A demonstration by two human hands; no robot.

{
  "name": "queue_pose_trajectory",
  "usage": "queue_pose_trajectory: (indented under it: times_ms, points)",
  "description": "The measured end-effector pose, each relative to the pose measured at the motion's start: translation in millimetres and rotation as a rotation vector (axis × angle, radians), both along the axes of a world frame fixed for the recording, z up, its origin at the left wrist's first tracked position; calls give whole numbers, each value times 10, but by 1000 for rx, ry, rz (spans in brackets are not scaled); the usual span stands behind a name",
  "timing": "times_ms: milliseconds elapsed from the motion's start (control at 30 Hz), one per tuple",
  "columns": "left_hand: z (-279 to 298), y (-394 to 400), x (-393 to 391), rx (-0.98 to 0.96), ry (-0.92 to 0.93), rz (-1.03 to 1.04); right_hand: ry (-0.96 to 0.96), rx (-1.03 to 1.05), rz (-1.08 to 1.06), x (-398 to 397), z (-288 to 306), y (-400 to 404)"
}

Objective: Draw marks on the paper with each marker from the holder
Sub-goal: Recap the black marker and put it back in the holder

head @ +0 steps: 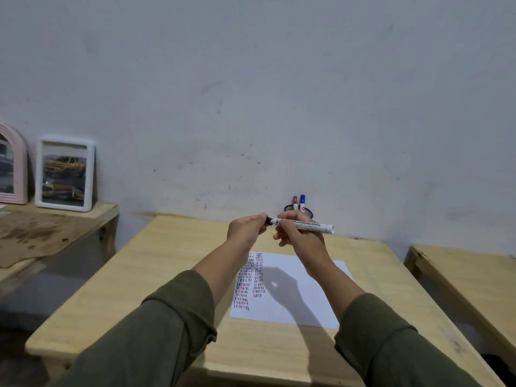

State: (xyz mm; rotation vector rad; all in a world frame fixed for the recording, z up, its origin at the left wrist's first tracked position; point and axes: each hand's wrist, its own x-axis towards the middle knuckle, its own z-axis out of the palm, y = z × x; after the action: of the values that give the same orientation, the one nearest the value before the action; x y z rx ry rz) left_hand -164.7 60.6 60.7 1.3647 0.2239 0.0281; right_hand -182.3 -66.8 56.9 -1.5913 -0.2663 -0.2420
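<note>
You hold both hands raised above the wooden table (173, 277), side by side and nearly touching. Your right hand (300, 237) grasps a white-barrelled marker (305, 225), fingers wrapped round its middle, so that the barrel lies almost level and its blunt white end juts out to the right of your knuckles. The marker's other end points left, straight at your left hand (245, 229). That hand is clenched round the black cap (268, 220), of which only a short dark stub shows between the two hands; whether the cap is seated on the tip or already pulled free, you cannot tell from here.

Below your hands and a little toward you lies the paper (304, 300), flat on the table, with your right forearm crossing over its right part and the shadow of your hands falling on its middle. Its left side carries columns of short strokes in red, blue and black (248, 280).

Just beyond your right hand, against the wall (251, 93), stands the black holder (308, 212), partly hidden by your fingers. Two markers stand upright in it: a red marker (295, 201) on the left and a blue marker (302, 201) touching its right side.

Far off to the left of your left hand, on a separate wooden shelf (55, 230), a white picture frame (65, 174) leans on the wall beside an arched pink frame (12, 166).
</note>
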Motion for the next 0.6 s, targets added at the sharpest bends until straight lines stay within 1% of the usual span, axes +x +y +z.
queue_pose_trajectory:
  times_ms: [167, 267, 333, 433, 467, 600]
  points:
    - [86, -23, 35, -123, 99, -13, -42, -89, 26, 14, 79, -6]
    - [122, -34, 42, -139, 91, -21, -34, -111, 25, 52, 102, -25]
    - [128, -61, 50, -154, 70, -8, -22, -73, 10, 81, 101, -18]
    - [144, -133, 61, -189, 57, 8, -10, 73, 0, 103, 114, -1]
    - [122, -148, 86, -194, 56, 5, -7, 93, -1, 105, 118, -7]
    - [50, -155, 136, -185, 39, -26, 24, 39, 46, 104, 90, -61]
